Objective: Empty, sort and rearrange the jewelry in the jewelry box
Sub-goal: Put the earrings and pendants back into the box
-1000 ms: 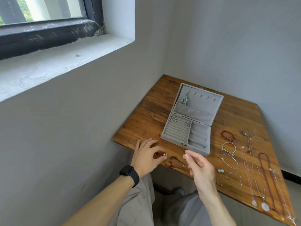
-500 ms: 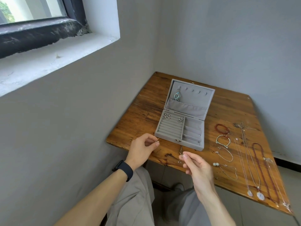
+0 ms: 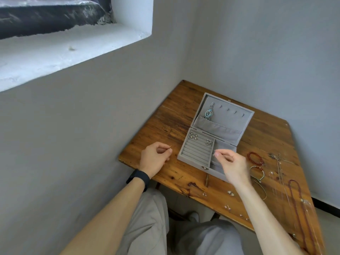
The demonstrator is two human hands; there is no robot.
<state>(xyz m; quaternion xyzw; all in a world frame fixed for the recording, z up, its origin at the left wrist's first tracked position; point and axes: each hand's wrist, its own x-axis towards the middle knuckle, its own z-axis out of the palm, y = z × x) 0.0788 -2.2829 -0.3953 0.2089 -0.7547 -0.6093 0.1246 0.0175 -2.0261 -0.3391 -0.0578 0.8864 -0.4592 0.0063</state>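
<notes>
A worn wooden table is wedged into a grey-walled corner below a window sill. My left hand hovers at the table's near-left edge, thumb and forefinger pinching a stud earring with its post poking up. My right hand hangs over the open jewelry box, its fingertips drawn into a pinch above the right compartment. Whether anything sits between them I cannot tell; it's too small and blurred.

I'd judge the stud weightless, stiff and slick, easy to drop and lose in the wood grain. It's best held by the head so the post can slide between the velvet rolls.

Two earring pairs already sit in the far rows, and a turquoise earring hangs in the lid. Right of the box lie a red bracelet and necklaces. Loose studs dot the near edge.
</notes>
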